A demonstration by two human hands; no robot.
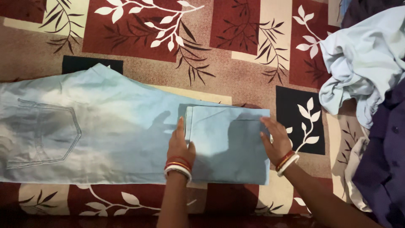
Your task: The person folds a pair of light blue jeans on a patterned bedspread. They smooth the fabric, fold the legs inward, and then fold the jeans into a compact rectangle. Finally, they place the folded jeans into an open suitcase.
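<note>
A pair of light blue jeans [105, 126] lies flat on a patterned bedsheet [236, 55], back pocket at the left. The leg end is folded back over itself into a flap [228, 143] at the right. My left hand [180, 145] rests flat on the jeans at the flap's left edge, fingers pointing away from me. My right hand [276, 139] presses flat on the flap's right edge. Both wrists wear red and white bangles. Neither hand grips the cloth.
A heap of loose clothes lies at the right: a pale blue garment [363, 63], a dark purple one [386, 156] and a white piece [354, 169]. The sheet has maroon, beige and black squares with leaf prints.
</note>
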